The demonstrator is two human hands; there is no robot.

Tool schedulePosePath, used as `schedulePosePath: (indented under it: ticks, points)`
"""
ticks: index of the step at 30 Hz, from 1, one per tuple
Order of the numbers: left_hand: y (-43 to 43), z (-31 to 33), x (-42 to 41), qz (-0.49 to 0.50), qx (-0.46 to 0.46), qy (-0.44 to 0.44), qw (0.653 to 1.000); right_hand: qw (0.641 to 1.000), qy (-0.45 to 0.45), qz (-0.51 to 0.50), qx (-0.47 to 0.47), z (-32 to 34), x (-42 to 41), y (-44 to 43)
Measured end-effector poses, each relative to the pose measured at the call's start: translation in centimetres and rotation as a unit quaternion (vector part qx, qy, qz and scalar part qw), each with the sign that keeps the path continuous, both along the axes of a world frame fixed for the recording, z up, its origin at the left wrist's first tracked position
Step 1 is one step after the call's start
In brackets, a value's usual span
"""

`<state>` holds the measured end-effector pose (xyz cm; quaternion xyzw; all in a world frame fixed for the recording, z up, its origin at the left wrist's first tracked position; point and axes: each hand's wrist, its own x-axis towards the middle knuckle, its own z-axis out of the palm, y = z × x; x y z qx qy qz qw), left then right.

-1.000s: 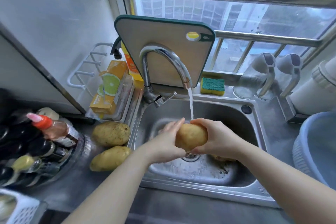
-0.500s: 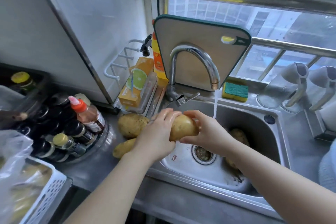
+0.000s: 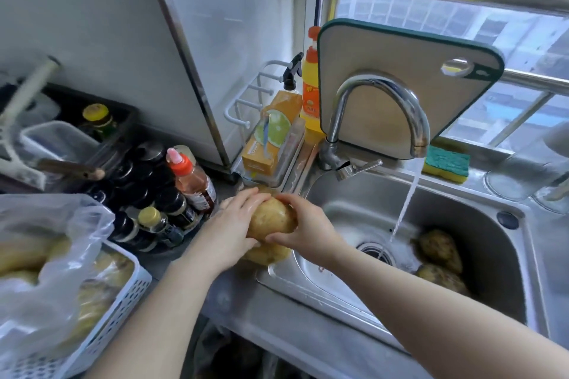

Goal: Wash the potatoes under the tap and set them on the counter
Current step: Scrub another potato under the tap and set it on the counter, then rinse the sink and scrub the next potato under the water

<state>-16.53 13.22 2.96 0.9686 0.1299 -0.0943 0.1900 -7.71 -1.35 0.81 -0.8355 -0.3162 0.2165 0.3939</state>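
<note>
Washed potato [image 3: 271, 220] held in both hands over the counter [image 3: 224, 295], just left of the sink's [image 3: 492, 271] left rim. Left hand [image 3: 229, 228] wraps its left end, fingers over the top; right hand [image 3: 303, 224] clamps the right end, thumb below. Second potato [image 3: 268, 254] lies on the counter directly underneath, at 6 o'clock from the held one, apparently touching it. Two unwashed potatoes [image 3: 440, 248] sit in the basin at 3 o'clock, near the drain [image 3: 377, 251]. Tap [image 3: 381, 114] running, stream landing beside the drain, well clear of the hands. Green-edged cutting board [image 3: 400, 61] leans upright behind the tap; sponge [image 3: 446, 163] on the ledge to its right. Sauce bottles [image 3: 191, 178] at 9 o'clock. White basket [image 3: 117, 308] with bagged potatoes at 8 o'clock.
</note>
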Motion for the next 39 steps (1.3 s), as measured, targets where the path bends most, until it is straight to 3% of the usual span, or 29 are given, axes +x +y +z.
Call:
schedulePosePath:
  ticks: [13,18,21,26,30,35,39]
  points:
    - [-1.4,0.5,0.3,0.002,0.052,0.047,0.998,0.999,0.015,0.038,-0.022,-1.2,0.6,-0.9]
    - [-4.2,1.8,2.4,-0.046,0.072,0.001,0.996,0.998,0.061,-0.024,-0.025,-1.0,1.5,-4.8]
    - [-7.1,1.5,4.3,-0.082,0.051,-0.037,0.995,0.991,0.07,-0.061,-0.097,-2.6,2.7,-10.0]
    - [-13.5,-0.9,7.5,-0.203,0.002,0.019,0.979,0.938,0.024,-0.112,-0.327,-6.7,5.0,-20.6]
    - [-17.4,-3.6,8.6,-0.266,-0.006,0.13,0.955,0.871,-0.054,-0.039,-0.486,-9.6,6.4,-26.7]
    - [-19.0,-5.6,9.6,-0.278,-0.002,0.169,0.945,0.821,-0.155,0.115,-0.538,-13.1,8.8,-27.9]
    - [-18.5,-6.6,10.3,-0.258,-0.018,0.163,0.952,0.802,-0.214,0.164,-0.533,-15.9,9.9,-27.5]
